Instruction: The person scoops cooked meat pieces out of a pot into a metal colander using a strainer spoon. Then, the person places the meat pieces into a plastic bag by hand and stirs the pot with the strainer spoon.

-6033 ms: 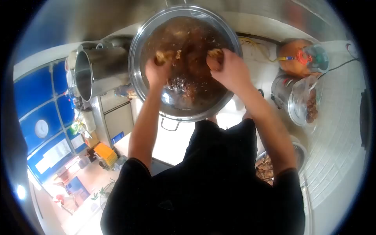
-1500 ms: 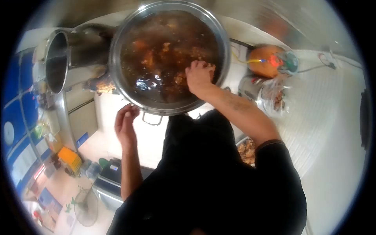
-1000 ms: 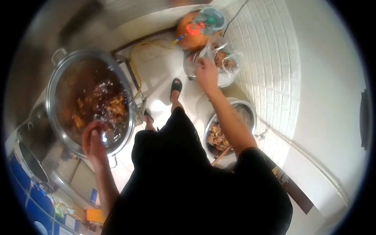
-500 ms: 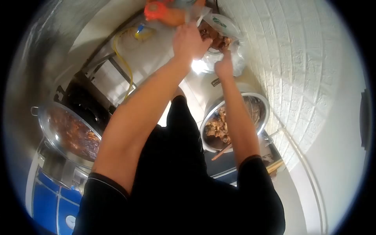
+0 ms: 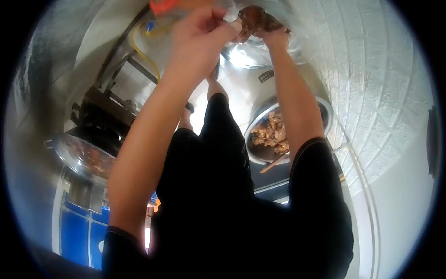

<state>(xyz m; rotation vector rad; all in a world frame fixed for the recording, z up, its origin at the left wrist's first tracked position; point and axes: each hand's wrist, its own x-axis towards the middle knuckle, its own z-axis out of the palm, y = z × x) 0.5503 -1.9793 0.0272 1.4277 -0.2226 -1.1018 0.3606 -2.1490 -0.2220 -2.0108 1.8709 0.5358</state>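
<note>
At the top of the view, dark brown pieces of cooked meat lie in a clear plastic bag. My left hand is closed at the bag's left side, its thumb pointing toward the meat and fingers curled on the plastic. On the other side, my right hand grips the bag's near edge right against the meat, its fingertips partly hidden. Below both hands is a shiny round metal lid or surface. Under my right forearm sits a round pot holding browned meat chunks and a wooden handle.
To the left stands a wide metal pan with reddish food, beside a dark stove. A yellow hose runs past a metal frame. A white brick-patterned wall with a pipe borders the right. An orange-red object is at the top.
Both hands have moved up in view with the bag; the left is closer and larger. The meat bulges higher in the bag. The camera view has shifted, showing more of the floor and legs.
</note>
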